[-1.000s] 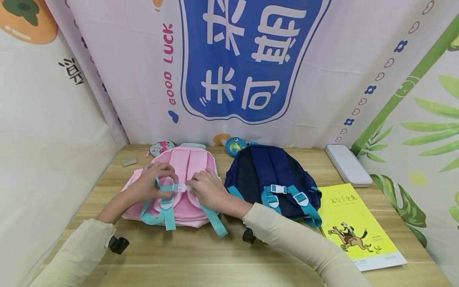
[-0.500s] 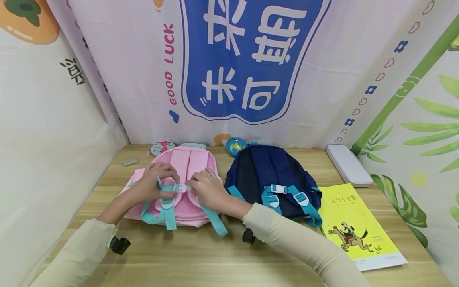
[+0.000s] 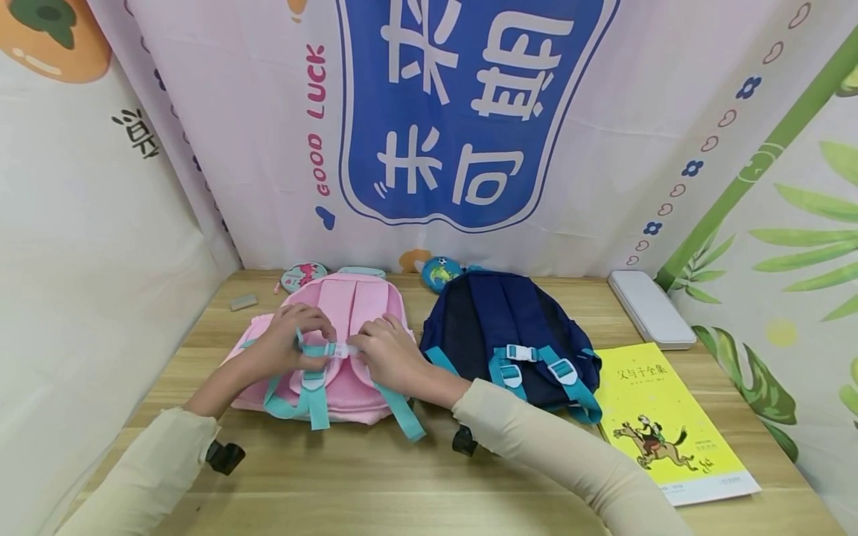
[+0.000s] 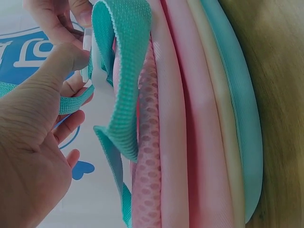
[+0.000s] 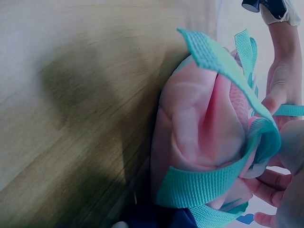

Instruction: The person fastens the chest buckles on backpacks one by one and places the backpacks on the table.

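A pink backpack (image 3: 362, 298) lies with its shoulder straps facing up. Over its middle, a white plastic buckle (image 3: 342, 351) joins turquoise straps. My left hand (image 3: 288, 339) pinches the buckle's left side between thumb and fingers, and a loose turquoise strap (image 4: 76, 102) passes between its fingers in the left wrist view. On the other side, my right hand (image 3: 391, 356) grips the buckle's right end, its fingertips partly hidden behind the knuckles. Turquoise webbing (image 5: 202, 187) loops round the pink bag's lower edge in the right wrist view.
A navy backpack (image 3: 492, 320) with a fastened white buckle (image 3: 520, 353) lies close on the right. Beyond it are a yellow book (image 3: 660, 417) and a white box-like case (image 3: 650, 309). A small grey block (image 3: 243, 302) sits at the back left of the wooden table (image 3: 335, 484).
Both hands keep their hold on the buckle; the left hand has shifted very slightly right. The bags have stayed in place.
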Demonstrator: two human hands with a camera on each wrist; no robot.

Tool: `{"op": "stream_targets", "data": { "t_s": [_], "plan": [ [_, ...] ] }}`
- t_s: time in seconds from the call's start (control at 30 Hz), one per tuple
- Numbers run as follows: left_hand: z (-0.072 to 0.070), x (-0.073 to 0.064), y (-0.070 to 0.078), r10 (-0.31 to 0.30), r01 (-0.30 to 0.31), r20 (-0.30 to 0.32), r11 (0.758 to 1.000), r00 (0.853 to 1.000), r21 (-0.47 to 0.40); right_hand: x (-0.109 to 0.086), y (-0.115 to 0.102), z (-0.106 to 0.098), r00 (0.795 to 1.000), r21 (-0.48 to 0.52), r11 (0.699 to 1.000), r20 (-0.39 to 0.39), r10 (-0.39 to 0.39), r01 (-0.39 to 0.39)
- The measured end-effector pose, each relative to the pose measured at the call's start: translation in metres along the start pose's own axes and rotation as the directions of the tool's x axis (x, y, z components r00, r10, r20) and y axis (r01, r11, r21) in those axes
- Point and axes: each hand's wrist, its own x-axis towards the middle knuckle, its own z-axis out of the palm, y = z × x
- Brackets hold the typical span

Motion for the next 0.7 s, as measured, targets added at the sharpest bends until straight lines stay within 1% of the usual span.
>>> {"op": "stream_targets", "data": {
  "t_s": [0.23,0.5,0.63,0.7],
  "plan": [
    [0.0022,0.0004,-0.0033,0.009,-0.009,-0.009,1.000,1.000,0.000,0.0013,0.0012,0.0008,1.000,0.010,1.000,-0.011,-0.003,0.003],
    [0.0024,0.0008,-0.0024,0.004,-0.004,-0.005,1.000,1.000,-0.013,0.0016,0.0017,0.0020,1.000,0.023,1.000,-0.012,-0.001,0.001],
    [0.0037,0.0005,-0.0033,0.013,-0.014,-0.014,1.000,1.000,-0.021,0.0015,0.0014,0.0022,1.000,0.029,1.000,-0.015,-0.006,0.007],
    [0.0050,0.0003,-0.0041,0.028,-0.028,-0.025,0.999,0.999,-0.021,0.0014,0.0016,0.0023,1.000,0.029,1.000,-0.017,-0.011,0.011]
  ]
}}
